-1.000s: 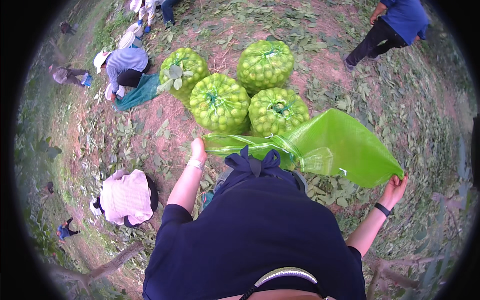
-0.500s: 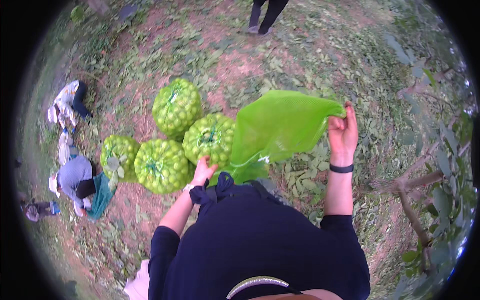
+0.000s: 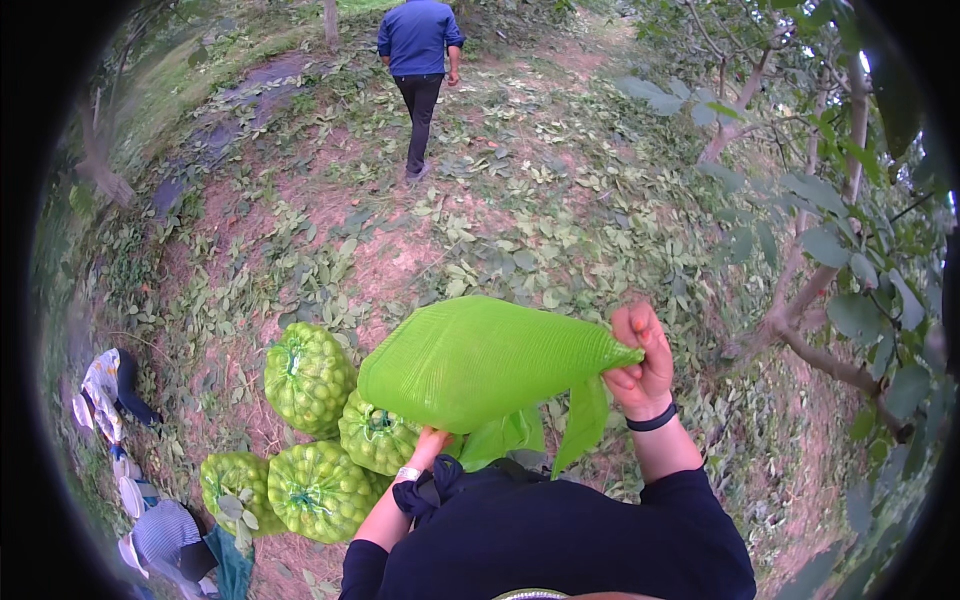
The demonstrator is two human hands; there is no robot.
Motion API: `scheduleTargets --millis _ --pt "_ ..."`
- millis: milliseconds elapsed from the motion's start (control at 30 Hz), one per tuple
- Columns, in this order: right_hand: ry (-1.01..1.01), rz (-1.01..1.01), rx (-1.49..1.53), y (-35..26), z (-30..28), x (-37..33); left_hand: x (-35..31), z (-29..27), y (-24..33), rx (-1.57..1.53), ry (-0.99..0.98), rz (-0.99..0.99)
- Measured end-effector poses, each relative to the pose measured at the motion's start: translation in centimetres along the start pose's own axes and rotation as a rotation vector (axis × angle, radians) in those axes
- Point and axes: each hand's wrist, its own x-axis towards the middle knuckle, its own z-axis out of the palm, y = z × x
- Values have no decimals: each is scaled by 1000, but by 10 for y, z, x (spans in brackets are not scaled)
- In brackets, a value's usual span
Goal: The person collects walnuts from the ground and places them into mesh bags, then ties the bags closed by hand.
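Observation:
A bright green mesh bag [image 3: 480, 362] stretches sideways in front of me, puffed out and slanting. Its gathered right corner is pinched in my right hand [image 3: 645, 362], fingers curled round the mesh. My left hand [image 3: 432, 441] reaches under the bag's lower left edge; its fingers are hidden there. Close beside that hand stands a filled net sack [image 3: 378, 436] of round green fruits, partly covered by the bag. A second filled sack [image 3: 308, 378] is behind it, and a third sack [image 3: 322, 492] is nearer me. Loose folds of green mesh [image 3: 582, 425] hang below the bag.
Another full sack [image 3: 240, 492] with leaves on it stands at the left. Two people, one in a striped top [image 3: 165, 535] and one in a patterned top [image 3: 103, 385], bend down farther left. A person in blue [image 3: 421, 40] is ahead. Tree branches [image 3: 815, 345] reach in at right.
My view has tilted up, showing more of the person ahead. The bag now bulges out and covers my left fingers, which showed before. My right hand has closed on its gathered corner.

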Motion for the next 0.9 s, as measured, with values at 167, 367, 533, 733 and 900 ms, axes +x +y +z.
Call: scheduleTargets --millis 167,367,533,733,900 --pt "-461 551 -133 88 7 -7 -71 50 97 -735 -215 50" --pt "-1060 621 -586 213 8 -36 -144 -10 182 -922 -94 536" --pt "-1052 451 -696 234 -11 -39 -178 -88 189 -437 521 574" --pt "-656 794 -816 214 -67 -63 -215 -262 21 -644 805 208" --pt "-359 852 -1212 192 -176 -148 -188 -251 -73 -619 693 -375"
